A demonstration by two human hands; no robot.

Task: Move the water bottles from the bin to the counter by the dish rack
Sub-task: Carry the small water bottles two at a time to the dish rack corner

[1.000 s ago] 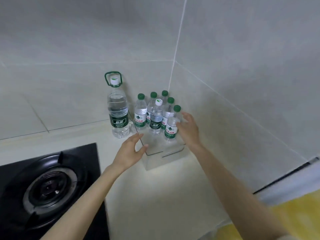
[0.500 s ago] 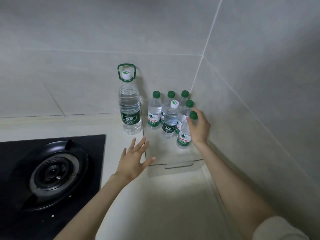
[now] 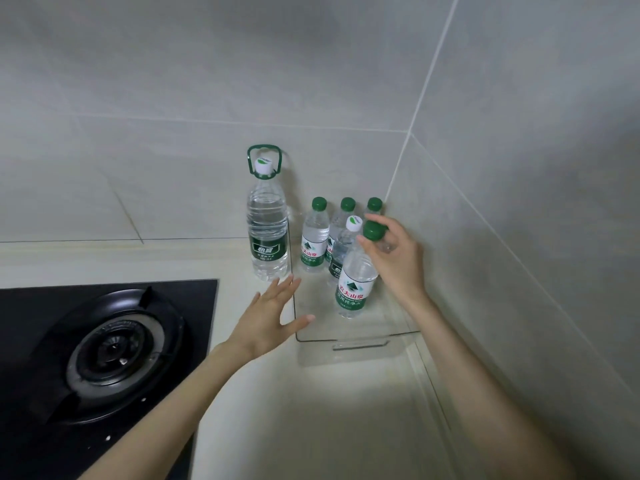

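Okay, right hand (image 3: 398, 261): I'm pinching front bottle (image 3: 355, 282) by its neck, tilted.
Left hand (image 3: 270, 320): spread wide by bin (image 3: 360, 341).
Progress: none out yet, I'd say.

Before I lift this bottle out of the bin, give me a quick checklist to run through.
1. Grip: right hand pinches the front bottle at its neck, under the green cap: ok.
2. Cap on: ok.
3. Bottle upright: it tilts, top toward the right: not ok.
4. Bin steadied: left hand is open at the clear bin's front left corner; contact: cannot tell.
5. Clearance from the white-capped bottle right behind: cannot tell.
6. Spot by the dish rack: out of view: cannot tell.
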